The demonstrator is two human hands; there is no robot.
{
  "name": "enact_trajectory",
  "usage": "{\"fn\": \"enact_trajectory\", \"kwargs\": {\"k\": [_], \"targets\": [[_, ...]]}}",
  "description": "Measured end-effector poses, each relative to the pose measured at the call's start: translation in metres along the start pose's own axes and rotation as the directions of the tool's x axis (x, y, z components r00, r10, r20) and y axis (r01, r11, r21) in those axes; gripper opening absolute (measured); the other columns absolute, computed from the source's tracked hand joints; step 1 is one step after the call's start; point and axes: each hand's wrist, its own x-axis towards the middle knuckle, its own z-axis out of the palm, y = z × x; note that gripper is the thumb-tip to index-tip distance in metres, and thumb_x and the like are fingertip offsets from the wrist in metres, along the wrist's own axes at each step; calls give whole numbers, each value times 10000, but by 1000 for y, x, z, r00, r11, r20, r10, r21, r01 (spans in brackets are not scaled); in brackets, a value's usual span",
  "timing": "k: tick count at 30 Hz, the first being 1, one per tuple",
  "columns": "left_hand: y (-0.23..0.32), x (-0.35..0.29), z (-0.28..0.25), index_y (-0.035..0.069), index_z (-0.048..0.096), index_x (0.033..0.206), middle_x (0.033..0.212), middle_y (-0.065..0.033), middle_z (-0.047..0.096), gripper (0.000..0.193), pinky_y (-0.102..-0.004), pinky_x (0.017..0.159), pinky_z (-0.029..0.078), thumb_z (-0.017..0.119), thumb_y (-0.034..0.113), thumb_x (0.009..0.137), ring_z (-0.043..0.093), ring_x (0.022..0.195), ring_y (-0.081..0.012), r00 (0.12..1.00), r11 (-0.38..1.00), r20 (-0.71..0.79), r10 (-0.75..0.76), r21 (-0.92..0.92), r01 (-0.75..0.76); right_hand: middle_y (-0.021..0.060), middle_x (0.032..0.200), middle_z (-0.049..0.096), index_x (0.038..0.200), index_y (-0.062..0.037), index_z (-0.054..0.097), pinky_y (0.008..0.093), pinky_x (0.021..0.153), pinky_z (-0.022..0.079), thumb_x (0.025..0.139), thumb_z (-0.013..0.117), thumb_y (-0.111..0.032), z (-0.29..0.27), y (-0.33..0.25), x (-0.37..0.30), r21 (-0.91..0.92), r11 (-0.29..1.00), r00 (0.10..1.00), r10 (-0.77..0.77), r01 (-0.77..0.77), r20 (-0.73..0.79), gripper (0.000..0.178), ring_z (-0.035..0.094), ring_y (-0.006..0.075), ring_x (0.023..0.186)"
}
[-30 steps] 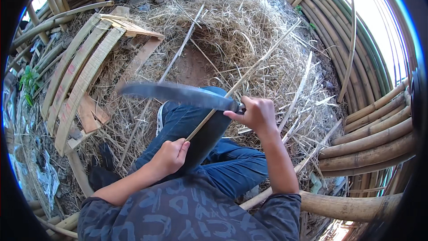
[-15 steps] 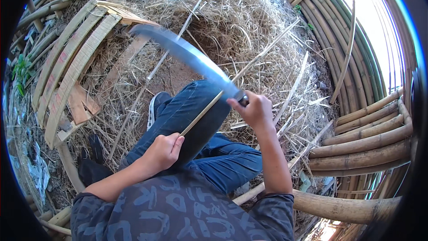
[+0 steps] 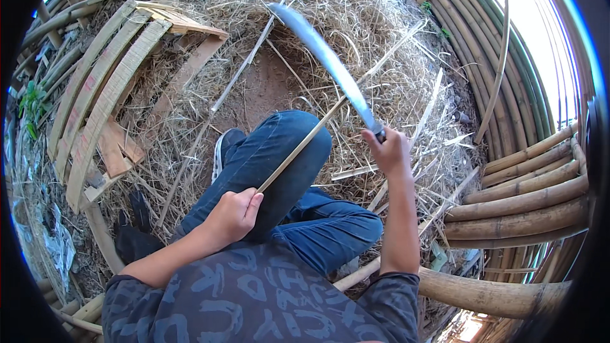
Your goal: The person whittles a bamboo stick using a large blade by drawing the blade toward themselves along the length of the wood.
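My left hand [image 3: 234, 216] is closed around the near end of a long, thin bamboo strip [image 3: 304, 143]. The strip runs up and to the right across my raised knee, out over the shavings. In my right hand [image 3: 389, 154] is the dark handle of a machete [image 3: 327, 57], its long curved blade pointing up and to the left. The blade crosses the strip beyond my knee; whether its edge touches the strip I cannot tell. Motion blurs the blade a little.
Bamboo shavings [image 3: 375, 38] cover the ground ahead. A slatted wooden pallet [image 3: 105, 101] lies at the left. Stacked bamboo poles [image 3: 515, 216] are at the right, and a thick pole [image 3: 495, 293] lies near my right elbow. More bamboo stands along the upper right.
The machete has swung to the right and away, out along the strip from my knee, its blade turning more upright. My left hand keeps its place.
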Motion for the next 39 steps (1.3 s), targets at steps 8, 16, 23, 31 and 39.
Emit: {"fn": "enact_trajectory", "kwargs": {"k": [8, 16, 23, 31, 39], "targets": [[-1, 0, 6, -7, 498, 773, 547, -240, 516, 264, -500, 483, 411, 483, 164, 974, 543, 523, -438, 1000, 981, -16, 22, 193, -18, 136, 559, 612, 782, -65, 713, 395, 595, 522, 695, 643, -723, -10, -86, -13, -116, 876, 872, -437, 468, 219, 667, 655, 300, 577], [1, 0, 8, -14, 478, 766, 540, -237, 485, 239, -469, 450, 362, 481, 110, 970, 536, 522, -431, 992, 980, -79, 98, 179, -82, 52, 527, 597, 696, -97, 693, 383, 575, 511, 656, 600, -813, -10, -23, 9, -75, 944, 944, -312, 321, 103, 723, 629, 216, 526], [-2, -3, 8, -17, 478, 762, 537, -235, 495, 236, -472, 458, 379, 487, 108, 962, 544, 526, -427, 995, 979, -53, 89, 189, -77, 33, 572, 608, 684, -121, 655, 347, 582, 495, 709, 552, -819, 2, -6, -10, -162, 963, 976, -206, 215, 69, 706, 598, 180, 527], [-4, 0, 10, -8, 504, 770, 537, -229, 523, 249, -498, 479, 413, 502, 151, 962, 547, 514, -430, 995, 976, -42, 86, 202, -76, 93, 511, 569, 699, -66, 658, 377, 543, 501, 694, 606, -778, 1, -87, -25, -166, 882, 898, -435, 441, 70, 714, 621, 254, 504], [0, 2, 7, -18, 476, 752, 548, -234, 484, 246, -449, 452, 366, 492, 102, 966, 532, 535, -435, 994, 992, -80, 76, 108, -67, 5, 510, 557, 640, -108, 596, 333, 519, 480, 664, 447, -909, -19, -3, 16, -210, 948, 970, -235, 241, 52, 816, 596, 159, 504]]}}
